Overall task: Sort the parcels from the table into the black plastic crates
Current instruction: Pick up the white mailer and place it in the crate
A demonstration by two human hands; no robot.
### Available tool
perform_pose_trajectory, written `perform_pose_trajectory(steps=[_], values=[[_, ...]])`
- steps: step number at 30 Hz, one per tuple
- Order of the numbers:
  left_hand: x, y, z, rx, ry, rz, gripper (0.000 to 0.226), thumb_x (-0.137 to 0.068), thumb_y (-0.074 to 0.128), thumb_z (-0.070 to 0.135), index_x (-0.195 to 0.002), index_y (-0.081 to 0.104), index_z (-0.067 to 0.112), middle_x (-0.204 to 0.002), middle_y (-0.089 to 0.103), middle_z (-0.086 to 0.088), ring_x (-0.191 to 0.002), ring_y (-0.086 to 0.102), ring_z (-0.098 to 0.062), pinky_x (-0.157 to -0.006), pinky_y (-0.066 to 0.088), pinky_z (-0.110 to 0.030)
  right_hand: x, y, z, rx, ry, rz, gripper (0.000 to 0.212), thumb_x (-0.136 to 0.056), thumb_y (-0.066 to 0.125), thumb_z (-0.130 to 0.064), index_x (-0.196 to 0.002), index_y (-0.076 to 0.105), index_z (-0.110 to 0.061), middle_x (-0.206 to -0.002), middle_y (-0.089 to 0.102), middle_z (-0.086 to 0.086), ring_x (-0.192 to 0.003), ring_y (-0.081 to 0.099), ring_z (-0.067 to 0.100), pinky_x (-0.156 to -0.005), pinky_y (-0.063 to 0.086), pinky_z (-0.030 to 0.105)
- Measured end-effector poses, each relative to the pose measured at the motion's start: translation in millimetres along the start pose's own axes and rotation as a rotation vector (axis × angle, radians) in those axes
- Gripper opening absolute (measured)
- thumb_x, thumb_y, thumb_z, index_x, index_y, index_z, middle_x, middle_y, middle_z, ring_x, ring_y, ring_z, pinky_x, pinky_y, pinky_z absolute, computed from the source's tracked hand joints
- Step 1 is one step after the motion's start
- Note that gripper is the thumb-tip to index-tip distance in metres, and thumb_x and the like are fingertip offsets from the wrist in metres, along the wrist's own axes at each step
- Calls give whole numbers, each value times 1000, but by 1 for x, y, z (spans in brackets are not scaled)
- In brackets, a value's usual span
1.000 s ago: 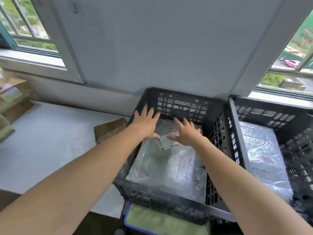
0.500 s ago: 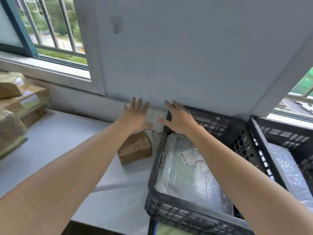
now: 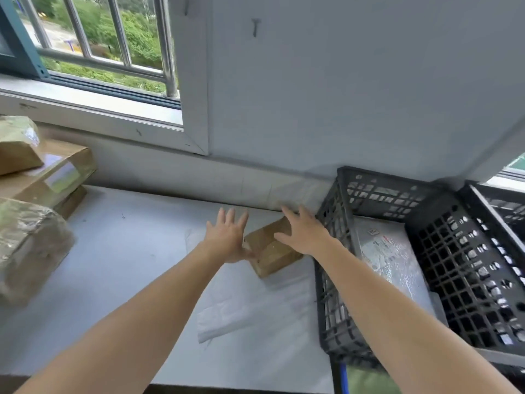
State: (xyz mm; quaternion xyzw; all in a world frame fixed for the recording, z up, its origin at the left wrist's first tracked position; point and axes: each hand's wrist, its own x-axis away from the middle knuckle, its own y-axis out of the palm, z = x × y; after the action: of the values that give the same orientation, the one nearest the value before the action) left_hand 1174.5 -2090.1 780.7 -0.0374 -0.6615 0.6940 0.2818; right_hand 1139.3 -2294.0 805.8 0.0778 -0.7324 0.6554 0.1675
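While neither hand has a hold yet, step: reaching for the next parcel, the small brown box [image 3: 270, 257].
Box position: on the white table [image 3: 127, 251], near the wall, just beside the nearer black crate [image 3: 335, 280] and outside it.
Left hand [image 3: 227, 240]: fingers straight and spread, thumb at the box's near left edge; contact looks likely but is not certain.
Right hand [image 3: 305, 236]: fingers spread and flat over the box's right end, not curled round it.
Next move, as I judge it: close both hands on the box's two ends, lift it over the crate wall and set it on the plastic-wrapped parcel [image 3: 389, 257] already inside.
Work left: wrapped cardboard parcels [image 3: 34, 245] are stacked at the table's left end, and a flat white bag [image 3: 227, 314] lies nearer the front, so sorting looks far from finished.
Writing: a white label with dark and red print sits on the crated parcel, too blurred to read.
Box markings: clear tape only; no legible brand or text.
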Motion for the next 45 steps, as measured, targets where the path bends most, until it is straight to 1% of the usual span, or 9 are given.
perform_pose_trajectory(steps=[9, 16, 21, 24, 26, 30, 34, 38, 45], values=[[-13, 47, -23, 45, -4, -85, 118, -76, 58, 78, -157, -6, 22, -165, -10, -12, -151, -11, -36, -118, 16, -60, -40, 67, 16, -285, 235, -152, 91, -93, 56, -57, -158, -1, -27, -163, 4, 16, -148, 16, 38, -114, 32, 52], [-31, 58, -22, 31, -32, -106, 120, -72, 66, 74, -157, 1, 20, -162, -3, -12, -150, -5, -36, -116, 23, -58, -62, 96, -19, -266, 58, 5, 67, -94, 57, -49, -148, 38, -15, -141, 37, 12, -127, 38, 33, -99, 44, 41], [-41, 69, -42, -32, -104, -143, 126, -69, 71, 72, -157, -7, 25, -164, -14, -13, -150, -11, -39, -116, 21, -60, -80, 102, -52, -671, -98, 44, 36, -98, 55, -29, -132, 57, -18, -127, 54, 5, -103, 58, 17, -89, 48, 29], [-45, 73, -64, -75, -161, -157, 130, -66, 75, 70, -156, -9, 29, -163, -15, -14, -149, -13, -41, -116, 18, -61, -86, 114, -54, -752, 130, 122, 38, -99, 50, -23, -137, 51, -16, -134, 50, 9, -107, 58, 19, -88, 46, 30], [-49, 76, -77, -109, -152, -167, 133, -63, 76, 69, -156, -10, 30, -162, -15, -16, -149, -12, -42, -115, 17, -63, -86, 128, -52, -662, 275, -31, 49, -101, 49, -29, -146, 40, -13, -142, 42, 14, -120, 54, 29, -93, 45, 33], [-58, 84, -97, -234, -83, -35, 130, -61, 72, 73, -155, -6, 29, -155, 10, -19, -140, 17, -40, -109, 23, -59, -81, 155, -65, -619, 340, -158, 58, -98, 55, -34, -146, 36, -8, -141, 42, 17, -123, 53, 35, -95, 44, 35], [-53, 89, -110, -211, -20, 61, 115, -66, 55, 84, -155, 7, 29, -142, 27, -12, -123, 33, -34, -106, 26, -58, -81, 163, -82, -616, 386, -137, 38, -98, 56, -30, -127, 51, -6, -126, 60, 15, -112, 59, 33, -87, 47, 36], [-41, 83, -132, -136, -118, 125, 108, -67, 51, 88, -151, 15, 30, -132, 35, -8, -116, 38, -31, -99, 31, -52, -86, 140, -85, -604, 535, 22, 29, -104, 40, -21, -121, 52, 0, -126, 56, 21, -111, 57, 38, -89, 47, 40], [-14, 69, -175, -136, -269, 11, 112, -68, 53, 83, -152, 9, 25, -139, 31, -13, -121, 37, -34, -100, 34, -55, -81, 84, -72, -525, 644, 314, 27, -106, 33, -14, -119, 50, 2, -126, 52, 22, -108, 56, 41, -81, 44, 42]])
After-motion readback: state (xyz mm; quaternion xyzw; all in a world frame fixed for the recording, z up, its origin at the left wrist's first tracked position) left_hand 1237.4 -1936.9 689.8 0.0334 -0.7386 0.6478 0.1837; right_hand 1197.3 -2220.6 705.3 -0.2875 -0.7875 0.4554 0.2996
